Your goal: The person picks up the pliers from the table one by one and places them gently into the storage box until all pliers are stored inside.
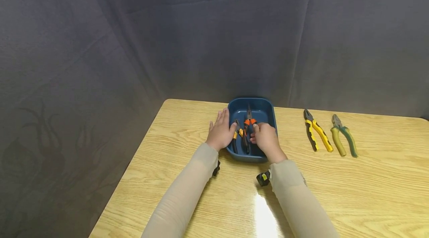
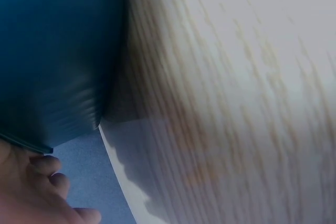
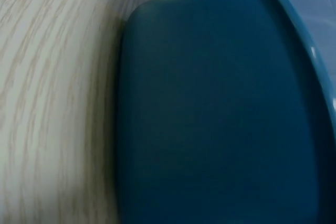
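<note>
A dark blue plastic basin (image 1: 253, 159) holds two pairs of pliers. My right hand (image 1: 267, 142) reaches in over its right side, thumb and fingers pinching a handle of the orange-and-black long-nose pliers (image 1: 249, 121), whose jaws point away from me. Left of these lie the yellow-orange and black pliers (image 1: 235, 143). My left hand (image 1: 221, 132) rests against the basin's left rim with fingers extended and the thumb over the edge. The left wrist view has its fingers (image 2: 47, 165) beside the rim; in the right wrist view the basin wall (image 3: 220, 98) hides most of the right hand.
Right of the basin, yellow-and-black pliers (image 1: 316, 130) and green-handled pliers (image 1: 343, 135) lie on the wooden table (image 1: 378, 193). A dark grey cloth (image 1: 214, 44) hangs along the table's back edge. A black wrist device (image 1: 263, 178) sits under the right sleeve.
</note>
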Demonstrator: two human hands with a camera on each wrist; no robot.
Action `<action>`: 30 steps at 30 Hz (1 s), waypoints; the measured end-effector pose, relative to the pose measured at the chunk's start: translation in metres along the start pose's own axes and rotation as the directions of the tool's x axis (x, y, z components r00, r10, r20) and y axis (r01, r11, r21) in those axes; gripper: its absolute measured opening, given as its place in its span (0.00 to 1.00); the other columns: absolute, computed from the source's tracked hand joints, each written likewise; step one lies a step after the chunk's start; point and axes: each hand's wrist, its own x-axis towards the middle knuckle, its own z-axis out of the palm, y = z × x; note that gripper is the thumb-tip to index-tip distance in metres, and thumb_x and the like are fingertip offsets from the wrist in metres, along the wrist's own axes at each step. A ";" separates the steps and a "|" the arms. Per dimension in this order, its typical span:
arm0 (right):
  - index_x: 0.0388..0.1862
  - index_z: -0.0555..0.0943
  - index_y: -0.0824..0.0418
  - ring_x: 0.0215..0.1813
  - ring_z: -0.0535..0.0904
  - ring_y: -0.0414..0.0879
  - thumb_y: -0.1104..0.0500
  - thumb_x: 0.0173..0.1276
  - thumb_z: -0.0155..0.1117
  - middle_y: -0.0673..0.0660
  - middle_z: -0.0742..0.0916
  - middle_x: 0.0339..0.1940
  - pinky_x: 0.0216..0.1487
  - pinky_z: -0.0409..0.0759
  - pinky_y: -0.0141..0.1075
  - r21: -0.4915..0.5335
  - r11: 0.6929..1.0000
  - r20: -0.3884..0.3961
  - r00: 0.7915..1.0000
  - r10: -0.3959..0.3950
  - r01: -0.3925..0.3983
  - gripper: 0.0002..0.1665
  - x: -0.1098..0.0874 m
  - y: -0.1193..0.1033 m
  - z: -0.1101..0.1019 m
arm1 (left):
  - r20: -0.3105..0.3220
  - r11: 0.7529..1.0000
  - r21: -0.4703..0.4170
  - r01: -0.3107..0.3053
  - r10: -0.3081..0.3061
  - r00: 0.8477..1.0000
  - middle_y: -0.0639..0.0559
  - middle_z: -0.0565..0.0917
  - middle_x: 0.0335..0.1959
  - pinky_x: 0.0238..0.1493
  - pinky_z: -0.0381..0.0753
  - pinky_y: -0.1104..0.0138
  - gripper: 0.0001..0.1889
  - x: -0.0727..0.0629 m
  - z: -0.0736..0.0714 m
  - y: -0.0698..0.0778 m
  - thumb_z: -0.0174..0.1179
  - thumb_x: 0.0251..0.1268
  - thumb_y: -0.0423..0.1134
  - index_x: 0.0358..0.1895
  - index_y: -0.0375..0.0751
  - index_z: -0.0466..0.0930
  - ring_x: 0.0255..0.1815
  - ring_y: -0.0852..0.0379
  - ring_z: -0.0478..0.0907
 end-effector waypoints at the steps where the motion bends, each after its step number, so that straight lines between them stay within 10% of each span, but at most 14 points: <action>1: 0.47 0.80 0.77 0.31 0.89 0.52 0.60 0.84 0.46 0.67 0.87 0.34 0.34 0.87 0.38 -0.005 1.000 -0.001 1.000 -0.001 0.001 0.21 0.000 0.000 0.001 | -0.001 1.000 0.002 -0.002 0.002 1.000 0.47 0.46 0.84 0.78 0.41 0.40 0.36 0.000 0.000 -0.001 0.39 0.83 0.54 0.83 0.42 0.40 0.84 0.49 0.39; 30: 0.36 0.82 0.71 0.25 0.88 0.47 0.59 0.84 0.46 0.61 0.88 0.27 0.36 0.85 0.40 -0.202 0.976 0.022 0.996 0.082 -0.075 0.23 0.010 0.000 0.007 | 0.014 1.000 -0.014 -0.004 0.005 1.000 0.50 0.42 0.84 0.78 0.40 0.40 0.37 0.000 0.000 -0.001 0.39 0.84 0.54 0.83 0.42 0.38 0.84 0.49 0.38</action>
